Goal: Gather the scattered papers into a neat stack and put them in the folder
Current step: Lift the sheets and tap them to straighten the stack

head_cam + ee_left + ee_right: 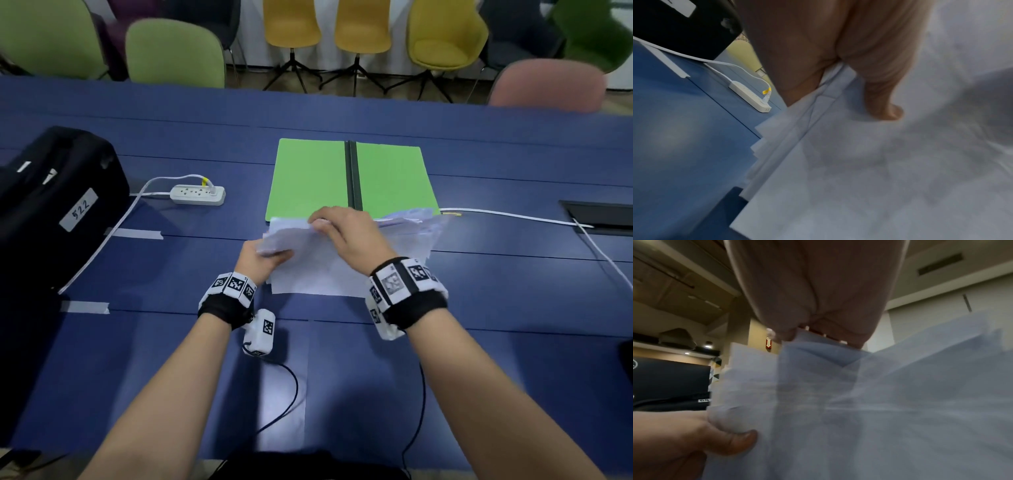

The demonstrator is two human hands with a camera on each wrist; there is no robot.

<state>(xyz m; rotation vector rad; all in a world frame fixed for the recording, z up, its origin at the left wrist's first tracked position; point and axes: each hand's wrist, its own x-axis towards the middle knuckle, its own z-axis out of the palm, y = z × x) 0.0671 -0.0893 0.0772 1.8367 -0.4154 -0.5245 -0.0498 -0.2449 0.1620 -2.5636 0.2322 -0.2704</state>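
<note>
A loose pile of white papers (308,274) lies on the blue table just in front of the open green folder (308,178); its edges are uneven and fanned. My left hand (263,257) grips the pile's left edge, thumb on top, as the left wrist view shows on the papers (859,162). My right hand (346,233) curls over the pile's far edge and pinches sheets there; the right wrist view shows the papers (859,402) blurred and tilted up, with my left hand's thumb (735,441) on them. The folder lies flat, with a dark spine down its middle.
A black bag (58,198) sits at the left, with a white power strip (198,194) and its cable beside it. A white cable (513,216) runs right of the folder toward a table hatch (599,219). Coloured chairs line the table's far side.
</note>
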